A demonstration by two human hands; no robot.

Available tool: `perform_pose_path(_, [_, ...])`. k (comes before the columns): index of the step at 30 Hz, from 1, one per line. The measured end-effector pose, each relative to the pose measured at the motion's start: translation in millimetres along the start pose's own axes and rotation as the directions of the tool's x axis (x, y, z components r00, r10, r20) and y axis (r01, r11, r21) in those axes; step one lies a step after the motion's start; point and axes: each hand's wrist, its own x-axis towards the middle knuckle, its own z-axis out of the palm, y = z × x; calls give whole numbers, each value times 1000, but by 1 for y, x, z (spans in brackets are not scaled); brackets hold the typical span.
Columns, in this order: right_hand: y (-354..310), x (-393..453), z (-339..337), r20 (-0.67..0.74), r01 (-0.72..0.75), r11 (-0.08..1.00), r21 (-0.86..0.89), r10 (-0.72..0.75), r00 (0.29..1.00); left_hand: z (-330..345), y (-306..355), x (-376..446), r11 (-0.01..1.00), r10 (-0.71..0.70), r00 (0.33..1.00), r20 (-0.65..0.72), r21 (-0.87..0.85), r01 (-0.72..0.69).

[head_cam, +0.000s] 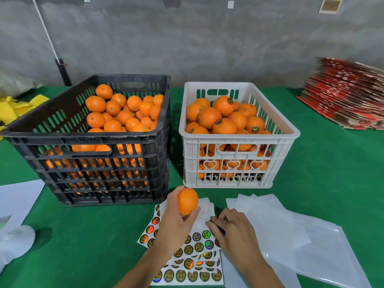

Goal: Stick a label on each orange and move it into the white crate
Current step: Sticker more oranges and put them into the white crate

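While the left hand (176,223) grips an orange (187,201) before the black crate (99,154) and white crate (234,163), the right hand (232,229) pinches at the label sheets (195,246) beside spent backing paper (280,229)

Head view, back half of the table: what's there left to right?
Yellow cloth → black crate of unlabelled oranges → white crate of labelled oranges → red cardboard stack.
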Motion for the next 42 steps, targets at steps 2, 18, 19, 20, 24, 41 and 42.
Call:
perform_pose_path(2, [1, 0, -1, 2, 45, 998, -40, -45, 999, 0, 0, -1, 1000, 7, 1000, 9, -2, -7])
perform_pose_path(18, [-15, -1, -10, 149, -200, 948, 248, 167, 975, -1, 3, -3, 1000, -9, 998, 55, 11, 8])
perform_pose_path(19, [-13, 0, -10, 181, -270, 907, 323, 221, 959, -2, 2, -3, 1000, -8, 998, 56, 10, 7])
perform_pose_path(20, [-12, 0, -10, 202, -323, 864, 386, 263, 943, -2, 2, -3, 1000, -9, 998, 59, 9, 8])
perform_pose_path(24, [-5, 1, -6, 223, -362, 837, 411, 293, 930, -2, 2, -4, 1000, -13, 998, 68, 10, 12])
perform_pose_path(41, [-4, 2, -17, 519, -586, 368, 722, 271, 811, -2, -2, -2, 1000, -18, 998, 63, 19, 17])
perform_pose_path(42, [-4, 3, -17, 525, -588, 345, 731, 267, 809, -2, -2, -2, 1000, -15, 998, 62, 23, 13])
